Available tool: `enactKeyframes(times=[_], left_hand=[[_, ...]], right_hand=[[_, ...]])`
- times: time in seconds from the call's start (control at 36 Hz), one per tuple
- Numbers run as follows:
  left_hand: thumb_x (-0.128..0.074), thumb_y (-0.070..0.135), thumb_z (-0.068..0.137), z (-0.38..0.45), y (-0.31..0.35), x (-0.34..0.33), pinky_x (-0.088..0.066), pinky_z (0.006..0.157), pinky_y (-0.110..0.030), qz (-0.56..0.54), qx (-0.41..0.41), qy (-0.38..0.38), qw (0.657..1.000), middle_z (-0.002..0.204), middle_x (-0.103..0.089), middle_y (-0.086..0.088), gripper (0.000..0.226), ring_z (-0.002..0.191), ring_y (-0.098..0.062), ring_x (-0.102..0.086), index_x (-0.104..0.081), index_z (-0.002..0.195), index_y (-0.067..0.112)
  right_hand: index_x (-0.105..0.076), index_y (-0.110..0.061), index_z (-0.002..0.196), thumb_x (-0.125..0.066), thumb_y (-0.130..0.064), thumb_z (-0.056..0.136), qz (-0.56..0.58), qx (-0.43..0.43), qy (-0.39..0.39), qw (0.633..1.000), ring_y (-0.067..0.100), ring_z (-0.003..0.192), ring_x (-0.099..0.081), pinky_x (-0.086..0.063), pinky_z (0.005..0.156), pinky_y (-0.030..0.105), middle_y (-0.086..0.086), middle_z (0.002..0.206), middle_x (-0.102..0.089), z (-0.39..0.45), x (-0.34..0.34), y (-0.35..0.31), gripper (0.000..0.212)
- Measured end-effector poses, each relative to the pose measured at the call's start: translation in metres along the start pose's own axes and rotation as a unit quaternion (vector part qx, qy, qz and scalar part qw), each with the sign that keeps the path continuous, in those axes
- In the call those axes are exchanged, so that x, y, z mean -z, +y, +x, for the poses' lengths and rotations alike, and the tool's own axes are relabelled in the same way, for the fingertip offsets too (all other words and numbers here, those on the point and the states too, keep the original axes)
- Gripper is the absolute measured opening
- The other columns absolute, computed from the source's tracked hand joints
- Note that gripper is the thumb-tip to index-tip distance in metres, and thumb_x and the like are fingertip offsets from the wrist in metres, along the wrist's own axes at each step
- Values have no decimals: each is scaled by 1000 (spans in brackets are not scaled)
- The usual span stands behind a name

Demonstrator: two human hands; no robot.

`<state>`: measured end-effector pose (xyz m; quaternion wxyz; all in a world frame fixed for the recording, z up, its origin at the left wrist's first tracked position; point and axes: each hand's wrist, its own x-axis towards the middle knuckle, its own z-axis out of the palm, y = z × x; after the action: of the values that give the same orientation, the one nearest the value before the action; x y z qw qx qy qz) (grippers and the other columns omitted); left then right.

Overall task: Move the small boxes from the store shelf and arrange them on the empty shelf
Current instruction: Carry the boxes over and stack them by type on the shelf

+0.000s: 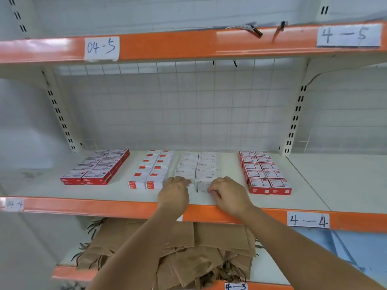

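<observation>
Sitting on the shelf (62, 193), left to right: red boxes (96, 167), red-and-white boxes (154, 170), then white boxes (196, 166). The left hand (174, 192) curls at their front, seemingly on one; the right hand (227, 193) pinches a white box (202, 186).

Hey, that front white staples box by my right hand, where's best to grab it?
Pinch the white staples box across its two short sides, coming from above and the front. It lies flat at the row's open front end, with another box tight behind it, so only the front and sides look free.
</observation>
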<state>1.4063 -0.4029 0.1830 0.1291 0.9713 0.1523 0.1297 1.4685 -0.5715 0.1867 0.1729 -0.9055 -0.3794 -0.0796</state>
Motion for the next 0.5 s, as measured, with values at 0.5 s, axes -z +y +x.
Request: enactKeyframes(times=[0.5], left_hand=[[-38, 15, 99, 2, -7, -5, -43, 98, -32, -26, -35, 8, 999, 138, -47, 9, 42, 131, -15, -31, -49, 137, 26]], right_hand=[[-46, -25, 140, -44, -13, 93, -21, -41, -82, 996, 18, 129, -39, -39, 102, 28, -12, 146, -42, 11, 3, -13, 48]])
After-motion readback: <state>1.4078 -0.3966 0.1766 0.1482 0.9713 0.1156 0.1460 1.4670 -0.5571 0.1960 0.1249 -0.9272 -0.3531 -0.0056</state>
